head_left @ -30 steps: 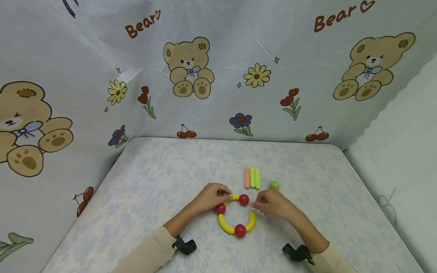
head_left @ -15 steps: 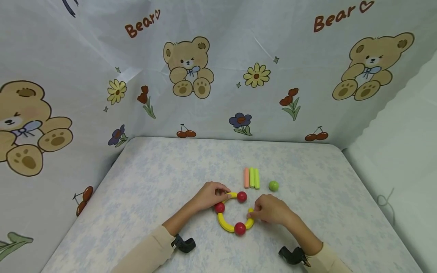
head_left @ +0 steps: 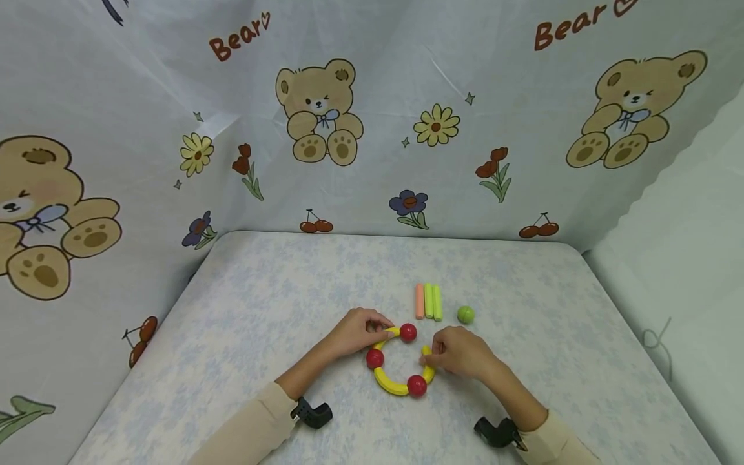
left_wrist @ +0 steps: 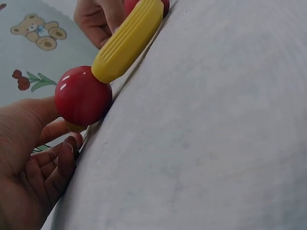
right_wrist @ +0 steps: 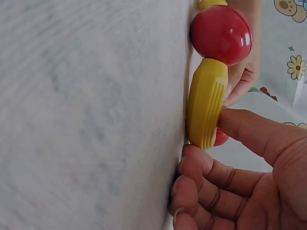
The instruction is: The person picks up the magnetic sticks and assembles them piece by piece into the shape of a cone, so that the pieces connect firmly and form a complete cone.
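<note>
Curved yellow rods and red balls form an open ring on the table. In the head view my left hand [head_left: 359, 332] pinches the upper-left yellow rod [head_left: 393, 332], between the upper red ball [head_left: 409, 332] and the left red ball [head_left: 374, 358]. My right hand [head_left: 463, 352] pinches the right yellow rod [head_left: 429, 374] near its free end, across a gap from the upper ball. That rod joins the lower red ball [head_left: 416, 386], and a lower-left yellow rod [head_left: 391, 385] continues the ring. The right wrist view shows thumb and fingers about the ridged yellow rod [right_wrist: 206, 105].
Behind the ring on the table [head_left: 290, 278] lie an orange rod [head_left: 420, 301] and two yellow-green rods [head_left: 433, 302] side by side. A green ball [head_left: 465, 314] sits to their right. A bear-printed cloth [head_left: 372, 187] hangs behind the table's far edge.
My right hand has come from the gap onto the right yellow rod and holds it. The lower red ball has shifted right and slightly away. My left hand keeps its hold.
</note>
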{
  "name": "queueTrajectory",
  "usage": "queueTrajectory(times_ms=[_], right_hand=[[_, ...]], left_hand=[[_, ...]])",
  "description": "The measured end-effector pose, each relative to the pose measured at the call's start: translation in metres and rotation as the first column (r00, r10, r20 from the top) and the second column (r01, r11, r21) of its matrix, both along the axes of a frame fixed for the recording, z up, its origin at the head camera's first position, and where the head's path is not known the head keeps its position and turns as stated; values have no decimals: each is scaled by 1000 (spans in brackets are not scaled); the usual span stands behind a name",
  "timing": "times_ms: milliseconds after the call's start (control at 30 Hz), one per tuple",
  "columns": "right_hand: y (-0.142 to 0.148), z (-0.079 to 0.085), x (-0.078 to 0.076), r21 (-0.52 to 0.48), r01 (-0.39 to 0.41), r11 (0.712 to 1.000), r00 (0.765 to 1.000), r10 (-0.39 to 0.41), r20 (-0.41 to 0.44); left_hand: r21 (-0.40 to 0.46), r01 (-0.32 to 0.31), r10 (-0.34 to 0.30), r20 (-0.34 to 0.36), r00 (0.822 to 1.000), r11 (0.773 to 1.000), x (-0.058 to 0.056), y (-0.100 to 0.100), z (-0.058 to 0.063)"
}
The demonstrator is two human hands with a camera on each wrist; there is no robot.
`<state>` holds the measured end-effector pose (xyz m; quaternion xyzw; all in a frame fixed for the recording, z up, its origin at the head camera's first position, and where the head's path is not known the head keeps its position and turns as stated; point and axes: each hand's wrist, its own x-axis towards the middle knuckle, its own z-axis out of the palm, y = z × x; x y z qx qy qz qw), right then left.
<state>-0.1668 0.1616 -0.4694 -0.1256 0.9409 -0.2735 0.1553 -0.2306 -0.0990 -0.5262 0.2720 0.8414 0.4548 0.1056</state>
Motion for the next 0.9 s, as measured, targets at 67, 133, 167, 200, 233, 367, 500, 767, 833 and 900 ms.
queueTrajectory(times_ms=[67, 133, 167, 200, 233, 367, 500, 767, 833, 900], right_hand=[[0, -1, 0, -5, 0, 1000, 1000, 0, -15], [0, -1, 0, -4, 4, 1000, 1000, -4, -31], [-1, -1, 0, -1, 8, 1000, 999, -8, -34], [-1, -2, -1, 2, 11, 1000, 999, -11, -38], [-2, -2, -1, 5, 13, 1000, 999, -13, -43], [-2, -3, -3, 6, 18, 1000, 998, -17, -56], [-2, -4, -3, 9, 24, 1000, 997, -23, -79], [-4, -3, -2, 9, 22, 1000, 994, -21, -111], [-5, -2, -2, 10, 18, 1000, 992, -16, -125], [-6, -2, -2, 10, 15, 1000, 991, -14, -134]], left_hand=[[-1, 5, -5, -8, 1000, 1000, 0, 0, 0], [-3, 9, -9, -12, 1000, 1000, -1, 0, -1], [-8, 11, -11, -13, 1000, 1000, -1, 0, -1], [-11, 13, -13, -13, 1000, 1000, -1, 0, -1], [-14, 15, -15, -11, 1000, 1000, -1, 0, -1], [-26, 30, -31, -23, 999, 999, -1, -1, 0], [-37, 45, -46, -47, 998, 998, 0, -1, 1], [-27, 53, -54, -55, 997, 998, 2, 0, 2], [-26, 58, -59, -67, 996, 998, 2, 0, 2], [-26, 63, -65, -81, 995, 998, 2, 0, 2]])
